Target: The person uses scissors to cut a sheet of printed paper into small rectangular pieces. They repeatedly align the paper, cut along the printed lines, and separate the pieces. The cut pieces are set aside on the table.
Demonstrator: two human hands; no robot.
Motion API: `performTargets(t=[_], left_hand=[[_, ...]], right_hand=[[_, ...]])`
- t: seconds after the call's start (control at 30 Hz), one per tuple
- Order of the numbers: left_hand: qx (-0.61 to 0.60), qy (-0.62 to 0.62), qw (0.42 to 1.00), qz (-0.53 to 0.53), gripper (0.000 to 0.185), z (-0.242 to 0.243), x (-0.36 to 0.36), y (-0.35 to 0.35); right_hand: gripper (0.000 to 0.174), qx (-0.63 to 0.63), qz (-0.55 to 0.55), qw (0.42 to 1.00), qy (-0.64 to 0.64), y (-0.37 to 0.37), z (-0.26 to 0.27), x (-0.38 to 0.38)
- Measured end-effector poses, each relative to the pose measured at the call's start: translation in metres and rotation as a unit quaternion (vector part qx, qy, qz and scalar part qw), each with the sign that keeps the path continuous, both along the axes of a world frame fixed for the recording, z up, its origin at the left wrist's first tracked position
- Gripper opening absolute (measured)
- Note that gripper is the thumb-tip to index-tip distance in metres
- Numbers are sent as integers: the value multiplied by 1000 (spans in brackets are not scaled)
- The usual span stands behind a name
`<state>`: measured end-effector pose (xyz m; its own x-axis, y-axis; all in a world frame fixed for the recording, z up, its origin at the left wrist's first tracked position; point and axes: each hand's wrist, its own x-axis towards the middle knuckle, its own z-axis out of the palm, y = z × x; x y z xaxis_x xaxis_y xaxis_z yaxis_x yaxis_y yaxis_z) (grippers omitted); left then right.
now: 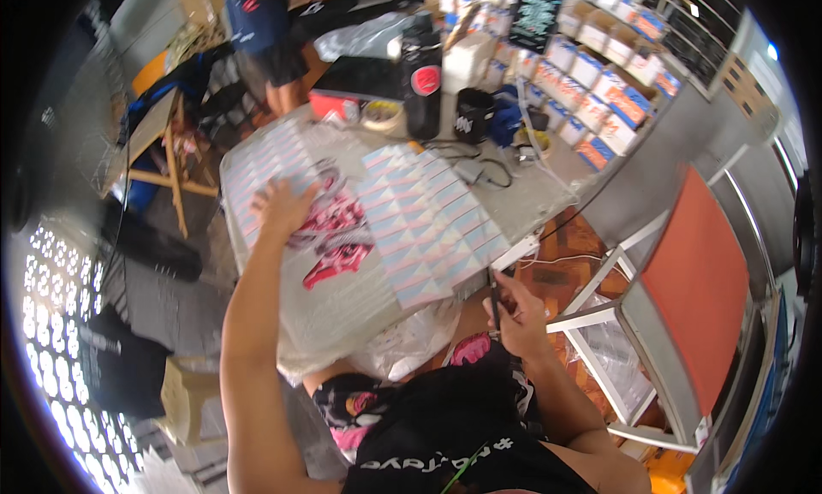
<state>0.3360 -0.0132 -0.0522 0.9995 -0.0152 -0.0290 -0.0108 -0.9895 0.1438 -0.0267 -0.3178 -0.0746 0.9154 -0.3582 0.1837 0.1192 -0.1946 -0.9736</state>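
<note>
My left hand lies with its fingers apart between a pastel patterned sheet and a pink and grey printed graphic. That graphic is on the pale covered table before me. To its right rests another pastel sheet with rows of triangles, its lower end near the table's front edge. Beside the table's right corner, my right hand grips a slim dark pen-like tool; what kind it is, I cannot tell. The tool's upper end is close to the sheet's lower right corner.
At the table's back stand a tall black bottle, a black mug, a dark-topped box and cables. White boxes are stacked behind. An orange panel on a white frame stands right. A person stands beyond the table.
</note>
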Motion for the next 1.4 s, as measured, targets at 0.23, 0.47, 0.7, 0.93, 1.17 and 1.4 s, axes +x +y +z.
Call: performTargets(t=[0.23,0.47,0.7,0.93,1.17,1.4], left_hand=[[14,12,999,49,85,9,-13,-24],[-74,7,997,-9,64,15,16,3],[-1,-20,998,-67,58,47,19,20],[20,-14,995,-99,52,63,-1,21],[-43,-8,994,-104,37,19,42,35],[209,-9,940,-270,30,50,70,46]], right_hand=[[45,-36,38,999,-8,10,0,5],[47,-6,41,999,4,12,4,4],[47,-19,44,999,-1,11,2,1],[49,-4,63,998,-8,15,6,-1],[48,3,49,999,-6,15,10,-12],[47,-17,27,999,9,13,8,-18]])
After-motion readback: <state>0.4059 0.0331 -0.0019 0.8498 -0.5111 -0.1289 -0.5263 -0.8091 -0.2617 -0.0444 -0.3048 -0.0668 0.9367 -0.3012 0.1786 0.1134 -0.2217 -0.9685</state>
